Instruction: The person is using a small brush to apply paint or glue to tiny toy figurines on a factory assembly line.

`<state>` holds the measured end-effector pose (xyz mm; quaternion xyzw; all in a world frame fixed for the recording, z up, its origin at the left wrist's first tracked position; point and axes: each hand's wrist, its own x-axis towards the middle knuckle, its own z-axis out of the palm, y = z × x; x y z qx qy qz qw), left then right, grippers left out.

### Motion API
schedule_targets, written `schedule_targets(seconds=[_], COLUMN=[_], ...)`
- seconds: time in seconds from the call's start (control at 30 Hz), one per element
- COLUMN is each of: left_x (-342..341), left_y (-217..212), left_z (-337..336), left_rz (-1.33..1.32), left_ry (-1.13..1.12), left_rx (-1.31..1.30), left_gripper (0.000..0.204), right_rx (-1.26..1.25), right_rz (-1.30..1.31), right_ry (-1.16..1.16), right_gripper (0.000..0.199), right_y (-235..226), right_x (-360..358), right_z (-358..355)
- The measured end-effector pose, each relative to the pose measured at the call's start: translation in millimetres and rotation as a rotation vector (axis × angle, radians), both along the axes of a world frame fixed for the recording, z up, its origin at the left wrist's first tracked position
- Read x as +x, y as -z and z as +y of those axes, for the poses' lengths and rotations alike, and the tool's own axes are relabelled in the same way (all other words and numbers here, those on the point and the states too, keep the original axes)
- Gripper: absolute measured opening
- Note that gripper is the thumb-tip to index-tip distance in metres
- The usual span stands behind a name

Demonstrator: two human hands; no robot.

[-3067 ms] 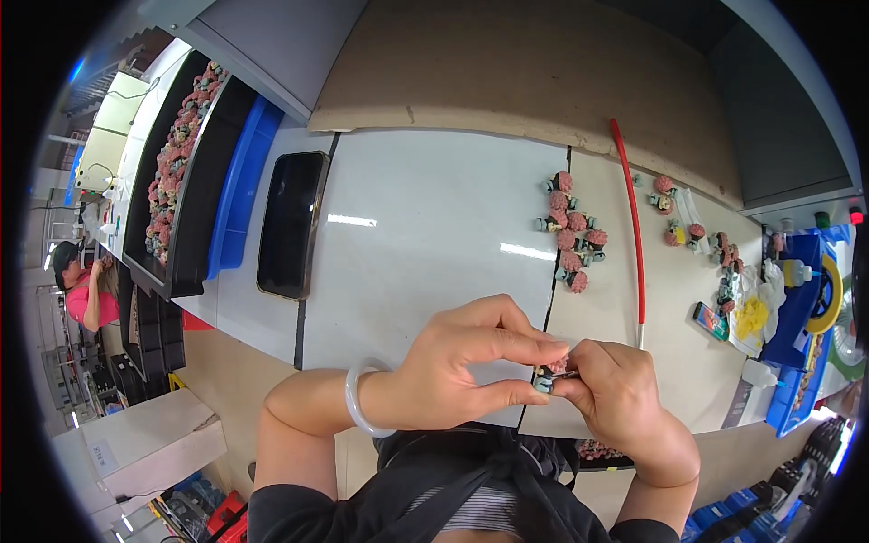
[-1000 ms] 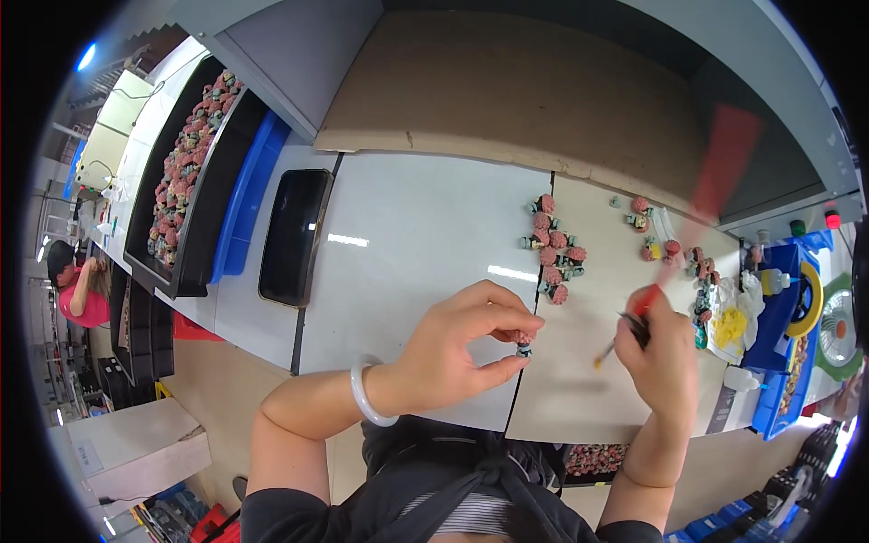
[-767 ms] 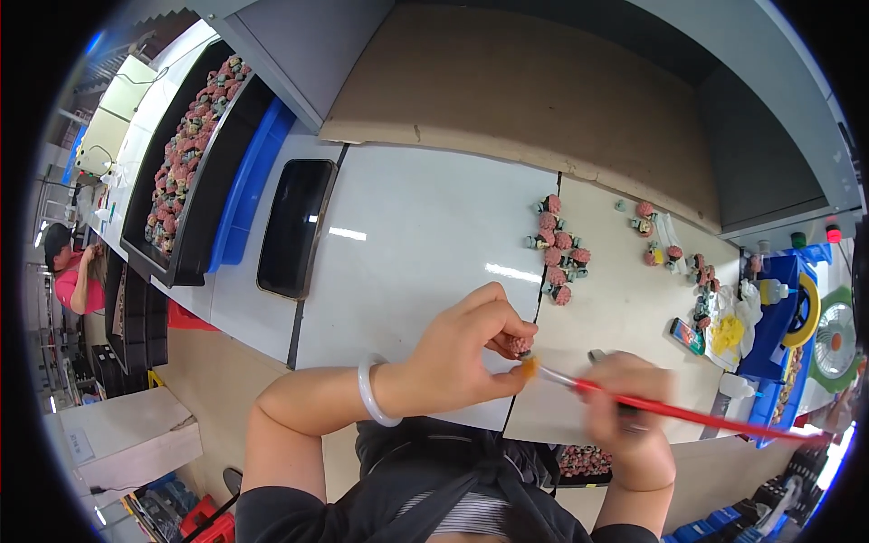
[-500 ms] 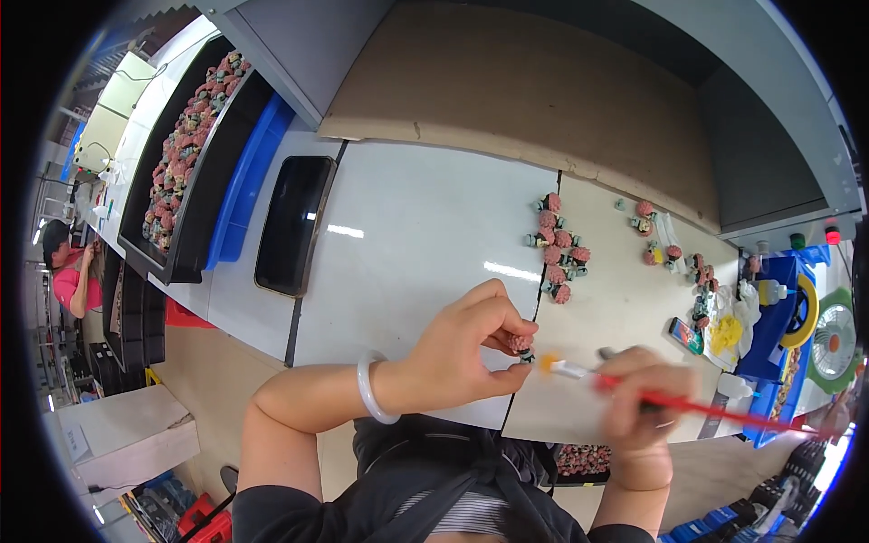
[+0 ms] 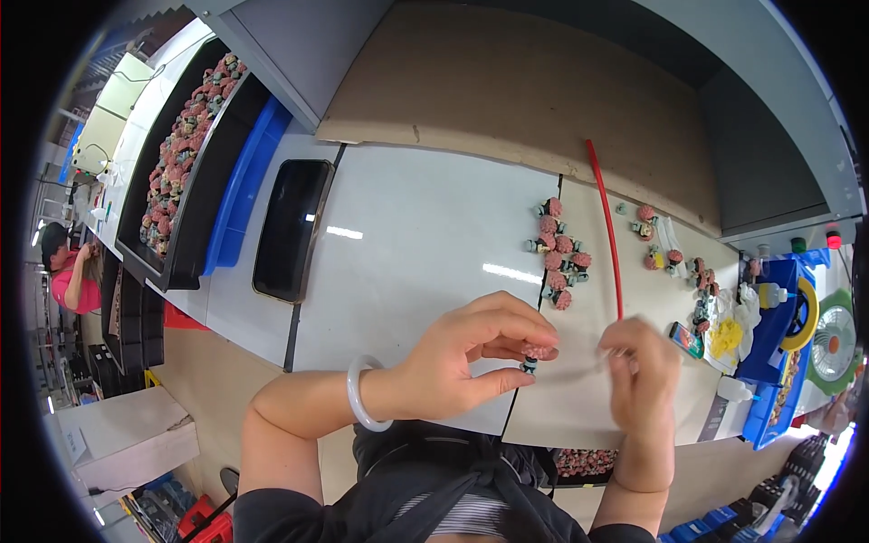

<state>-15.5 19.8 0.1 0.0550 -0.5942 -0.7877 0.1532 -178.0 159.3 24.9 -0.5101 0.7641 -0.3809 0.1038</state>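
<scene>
Between the thumb and fingertips of my left hand (image 5: pixel 457 362) is a small figurine (image 5: pixel 532 359) with a knobbly pink top and a dark lower part, held upright above the table. My right hand (image 5: pixel 644 371), slightly blurred, is closed around a paintbrush (image 5: pixel 608 226). Its long red handle points away from me toward the back of the table, while the bristle end is hidden or smeared near my fingers. A gap separates this hand from the figurine. Several similar figurines (image 5: pixel 563 244) lie in a cluster just beyond my hands.
A black phone (image 5: pixel 292 231) lies left on the white table. Further left stands a black tray (image 5: pixel 201 195) heaped with figurines. At the right are more figurines (image 5: pixel 701 276), a blue bin (image 5: pixel 769 339) and a green fan (image 5: pixel 831 339). A grey shelf (image 5: pixel 543 81) borders the back.
The brush's red handle has swung from pointing right to pointing away from me, and its bristles have left the figurine's side. My left hand has shifted slightly right, turning the figurine.
</scene>
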Motion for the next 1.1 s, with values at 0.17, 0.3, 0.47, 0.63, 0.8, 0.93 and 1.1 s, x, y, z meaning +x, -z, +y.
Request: schedule_targets(seconds=[0.17,0.3,0.47,0.63,0.8,0.93,1.1], left_x=[1,0,1,2,2,1,2], left_y=[-4,-5,-5,-3,-4,-4,-4], left_z=[1,-1,1,0,0,0,1], left_rz=[-0.021,0.003,-0.007,-0.011,-0.010,-0.039,-0.029], left_ry=[-0.033,-0.045,-0.072,-0.081,-0.086,-0.063,-0.060], left_rx=[-0.037,-0.203,-0.239,-0.243,-0.331,-0.325,-0.246], left_gripper=[0.039,0.038,0.037,0.039,0.039,0.040,0.039], right_rx=[-0.003,0.052,0.060,0.068,0.088,0.111,0.086], right_rz=[0.022,0.047,0.025,0.005,0.006,-0.028,-0.165], right_ry=[-0.288,-0.296,-0.317,-0.317,-0.335,-0.357,-0.382], right_gripper=[0.024,0.026,0.028,0.029,0.030,0.027,0.026], right_y=[4,3,5,8,9,10,14], right_x=[16,17,21,22,21,21,20], right_z=[-7,-5,-6,-6,-6,-6,-7])
